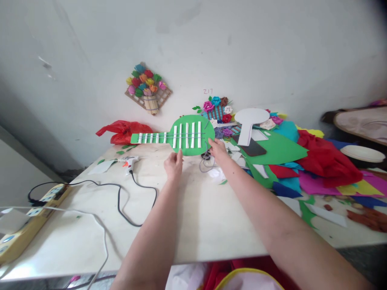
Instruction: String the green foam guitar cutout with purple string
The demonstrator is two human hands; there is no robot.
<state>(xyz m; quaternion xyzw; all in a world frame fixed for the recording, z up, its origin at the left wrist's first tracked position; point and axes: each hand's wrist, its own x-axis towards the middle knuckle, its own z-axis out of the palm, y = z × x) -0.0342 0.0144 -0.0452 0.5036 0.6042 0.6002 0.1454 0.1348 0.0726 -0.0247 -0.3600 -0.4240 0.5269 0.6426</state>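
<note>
A green paper lute [179, 139] with a long neck and an oval body is held up above the table, its front toward me. White strips cross its neck and body, and thin grey strings run lengthwise over them. My left hand [173, 163] grips the lower edge of the body near the neck, thumb in front. At the body's right end, my right hand [217, 148] pinches the edge, with the other fingers partly hidden behind it. Loose grey string [206, 167] dangles below the body beside my right hand.
On the table [205, 217], a hot glue gun [130, 164] trails a black cord toward a power strip [45, 205]. A red plastic bag [123, 131] lies behind. To the right are a white paddle-shaped cutout [252, 117], a dark phone-like slab [250, 148], green sheets and crumpled red paper [329, 161].
</note>
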